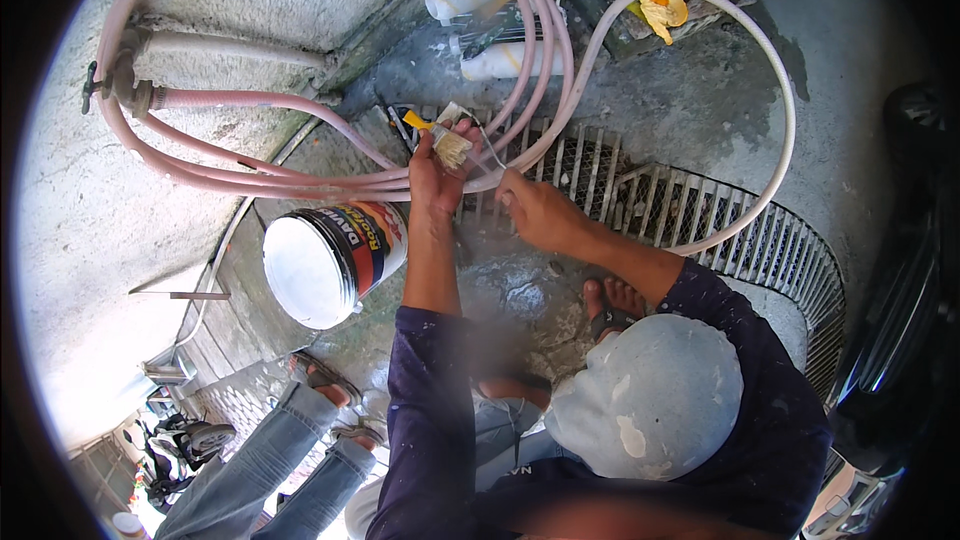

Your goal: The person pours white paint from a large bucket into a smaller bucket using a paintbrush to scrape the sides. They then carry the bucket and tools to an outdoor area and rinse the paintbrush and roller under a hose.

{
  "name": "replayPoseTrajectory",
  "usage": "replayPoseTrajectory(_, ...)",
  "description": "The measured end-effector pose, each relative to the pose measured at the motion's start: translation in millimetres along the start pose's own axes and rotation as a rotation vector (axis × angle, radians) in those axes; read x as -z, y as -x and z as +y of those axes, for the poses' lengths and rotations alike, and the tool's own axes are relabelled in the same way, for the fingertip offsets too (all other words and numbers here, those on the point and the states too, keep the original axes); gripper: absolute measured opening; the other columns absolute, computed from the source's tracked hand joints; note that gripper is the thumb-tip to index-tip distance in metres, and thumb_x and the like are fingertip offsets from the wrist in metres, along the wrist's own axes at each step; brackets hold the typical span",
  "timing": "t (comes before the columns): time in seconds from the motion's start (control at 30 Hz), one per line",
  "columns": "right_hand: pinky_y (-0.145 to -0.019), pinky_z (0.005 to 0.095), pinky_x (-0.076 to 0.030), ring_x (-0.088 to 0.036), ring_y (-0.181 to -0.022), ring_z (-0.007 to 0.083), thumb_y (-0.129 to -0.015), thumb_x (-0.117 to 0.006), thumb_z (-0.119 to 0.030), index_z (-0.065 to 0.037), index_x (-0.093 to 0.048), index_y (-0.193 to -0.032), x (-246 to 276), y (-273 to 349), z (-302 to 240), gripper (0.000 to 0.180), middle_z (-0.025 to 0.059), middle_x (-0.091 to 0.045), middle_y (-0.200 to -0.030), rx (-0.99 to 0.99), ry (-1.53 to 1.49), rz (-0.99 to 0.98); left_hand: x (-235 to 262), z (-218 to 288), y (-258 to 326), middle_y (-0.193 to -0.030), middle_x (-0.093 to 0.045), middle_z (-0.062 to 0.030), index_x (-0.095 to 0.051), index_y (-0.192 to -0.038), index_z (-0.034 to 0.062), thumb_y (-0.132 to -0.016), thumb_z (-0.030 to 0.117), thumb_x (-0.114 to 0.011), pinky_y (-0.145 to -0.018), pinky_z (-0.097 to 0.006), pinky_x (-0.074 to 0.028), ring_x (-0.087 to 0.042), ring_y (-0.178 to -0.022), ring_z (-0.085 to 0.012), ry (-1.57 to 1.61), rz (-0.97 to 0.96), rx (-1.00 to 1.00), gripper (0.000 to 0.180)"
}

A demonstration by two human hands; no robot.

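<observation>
In my left hand [440, 165], palm up, a paintbrush [452, 149] lies with its yellow handle pointing away to the upper left and its pale bristles over the palm. Just right of it my right hand [530, 208] is closed on a thin metal rod [495, 150], which slants up toward the left fingertips. Beyond those fingertips is a small whitish piece [456, 113], too small to name. Pink hose [380, 180] loops run close beside and behind my left wrist. Below the hands, a pale, paint-marked rounded shape [650, 395] sits between my arms.
A white-lidded bucket [310, 275] stands left of my left forearm. A slatted metal grate [690, 205] curves to the right. Two white bottles [500, 60] lie beyond the hands, near a yellow cloth-like item [662, 15]. Another person's jeans-clad legs [260, 455] are at lower left.
</observation>
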State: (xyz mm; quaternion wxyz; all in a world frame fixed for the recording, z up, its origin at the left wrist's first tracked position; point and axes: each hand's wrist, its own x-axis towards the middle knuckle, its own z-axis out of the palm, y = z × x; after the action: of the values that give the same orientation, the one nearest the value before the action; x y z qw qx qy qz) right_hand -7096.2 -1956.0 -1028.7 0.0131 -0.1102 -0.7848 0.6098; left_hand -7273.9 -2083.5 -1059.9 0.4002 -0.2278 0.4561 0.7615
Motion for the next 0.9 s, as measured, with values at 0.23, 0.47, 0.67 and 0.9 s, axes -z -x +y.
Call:
replayPoseTrajectory(0.23,-0.068,0.0501,-0.048,-0.067,-0.078,0.0461,-0.102,-0.051,-0.009,-0.004,-0.049,-0.114,-4,-4,5,0.013,0.023,-0.063,-0.077,0.075,-0.024,0.067,1,5,5,-0.118,-0.068,-0.0158,-0.052,-0.13,0.0054,-0.111,0.037,-0.034,-0.1,-0.048,-0.052,-0.066,-0.111,-0.0308,-0.091,-0.009,0.036,0.041)
replayPoseTrajectory(0.47,-0.067,0.0479,-0.048,-0.066,-0.071,0.04,-0.104,-0.05,-0.015,-0.008,-0.041,-0.141,-4,3,12,0.039,0.0194,-0.062,-0.073,-0.029,0.006,-0.01,-21,17,-24,-0.103,-0.063,-0.0017,-0.061,-0.126,0.0074,-0.105,0.031,-0.06,-0.089,-0.035,-0.045,-0.057,-0.095,-0.0142,-0.539,0.229,-0.473,0.031)
replayPoseTrajectory(0.67,-0.065,0.0436,-0.049,-0.066,-0.066,0.0319,-0.106,-0.05,-0.019,-0.009,-0.041,-0.147,5,9,18,0.044,0.017,-0.062,-0.072,-0.206,-0.016,-0.056,-49,54,-81,-0.097,-0.066,0.0006,-0.065,-0.122,0.0027,-0.101,0.021,-0.067,-0.078,-0.026,-0.045,-0.058,-0.086,-0.0088,-0.614,0.055,-0.741,0.028)
replayPoseTrajectory(0.9,-0.063,0.0404,-0.049,-0.064,-0.063,0.0275,-0.107,-0.051,-0.022,-0.007,-0.043,-0.148,10,13,28,0.045,0.0149,-0.064,-0.076,-0.209,0.005,-0.041,-41,80,-125,-0.105,-0.07,-0.0041,-0.065,-0.123,0.0013,-0.1,0.02,-0.068,-0.075,-0.03,-0.051,-0.063,-0.091,-0.0117,-0.773,0.149,-0.452,0.029)
